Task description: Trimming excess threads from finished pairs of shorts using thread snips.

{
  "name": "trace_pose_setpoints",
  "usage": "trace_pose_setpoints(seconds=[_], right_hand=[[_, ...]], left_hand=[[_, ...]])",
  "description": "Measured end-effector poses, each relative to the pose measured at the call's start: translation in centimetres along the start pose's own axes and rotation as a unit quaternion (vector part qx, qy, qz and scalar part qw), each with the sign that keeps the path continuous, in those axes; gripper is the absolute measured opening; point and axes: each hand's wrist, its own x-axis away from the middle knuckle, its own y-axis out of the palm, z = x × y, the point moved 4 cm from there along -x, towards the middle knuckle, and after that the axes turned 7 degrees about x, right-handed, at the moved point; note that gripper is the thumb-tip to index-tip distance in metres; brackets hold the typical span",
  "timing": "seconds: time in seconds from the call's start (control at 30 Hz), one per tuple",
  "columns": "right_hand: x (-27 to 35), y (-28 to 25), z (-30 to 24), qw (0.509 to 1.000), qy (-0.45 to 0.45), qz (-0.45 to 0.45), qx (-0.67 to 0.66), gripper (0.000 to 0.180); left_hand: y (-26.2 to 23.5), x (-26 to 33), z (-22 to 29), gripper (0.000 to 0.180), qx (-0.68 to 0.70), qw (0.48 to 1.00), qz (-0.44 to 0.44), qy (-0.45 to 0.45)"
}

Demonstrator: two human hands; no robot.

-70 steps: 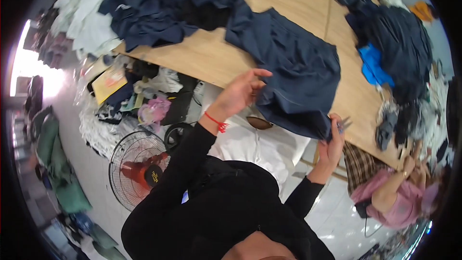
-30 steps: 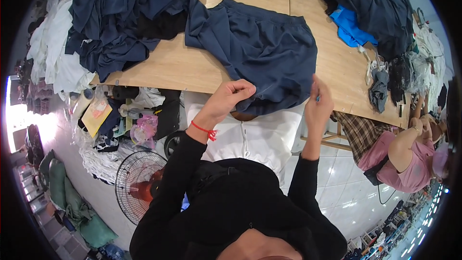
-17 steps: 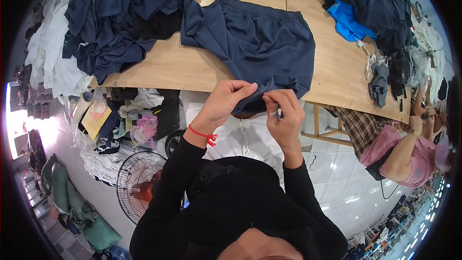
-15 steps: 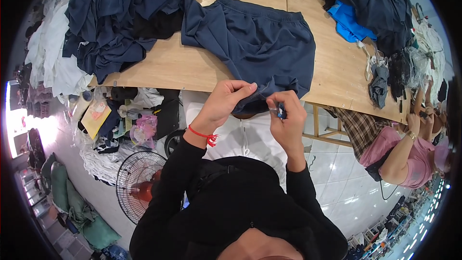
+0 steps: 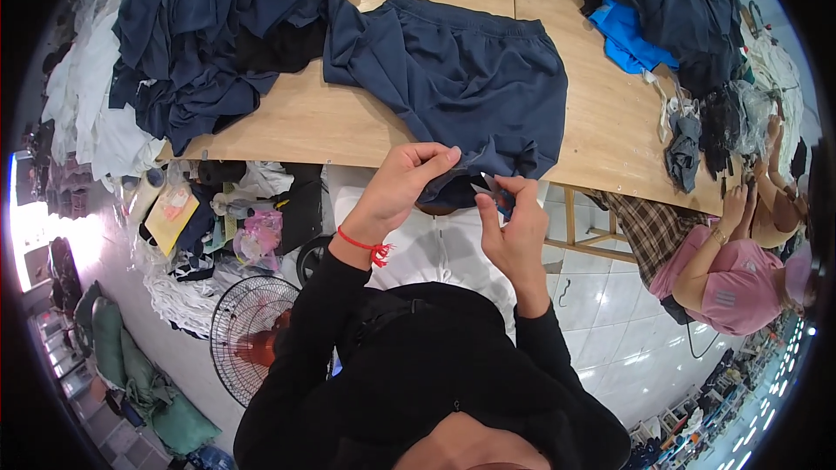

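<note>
1. The shorts (image 5: 461, 87) lie flat on the counter (image 5: 601, 130), in the upper middle of the frame; their lower hem hangs over the edge.
2. The left hand (image 5: 405, 187) has its fingers closed on this hem.
3. The right hand (image 5: 514, 226) grips a small cutter (image 5: 493, 191), just beside the hem.
4. A clothes pile (image 5: 209, 35) lies at the upper left.

Shorts (image 5: 461, 78): plain navy blue, no pattern. Table (image 5: 601, 130): light tan wood. Garment heap (image 5: 209, 26) at far left: navy and black on top, white cloth along its outer edge. Folded cloth (image 5: 631, 35): bright blue, beside dark navy clothing. Wrist cord (image 5: 366, 244) on left hand (image 5: 409, 183): red. Own sleeves: black. Co-worker's shirt (image 5: 723, 283): pink; nearby cloth (image 5: 631, 222): brown-and-white check. Floor fan (image 5: 252, 339): black grille, red hub.
</note>
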Motion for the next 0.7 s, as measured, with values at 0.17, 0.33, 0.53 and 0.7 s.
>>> trace_pose_setpoints(seconds=[0.17,0.33,0.53,0.7], right_hand=[[-0.7,0.1,-0.5,0.989,-0.105,0.079,0.063,0.041],[-1.6,0.1,-1.0,0.985,-0.129,0.095,0.067,0.036],[-1.8,0.1,-1.0,0.983,-0.135,0.100,0.069,0.032],[-1.8,0.0,-0.9,0.988,-0.117,0.075,0.074,0.031]], left_hand=[[0.3,0.3,0.2,0.022,0.000,1.000,-0.009,-0.002],[0.5,0.7,0.2,0.023,-0.001,1.000,-0.008,-0.004],[0.4,0.7,0.3,0.024,-0.003,1.000,-0.009,-0.001],[0.5,0.6,0.2,0.025,0.001,1.000,-0.005,0.002]])
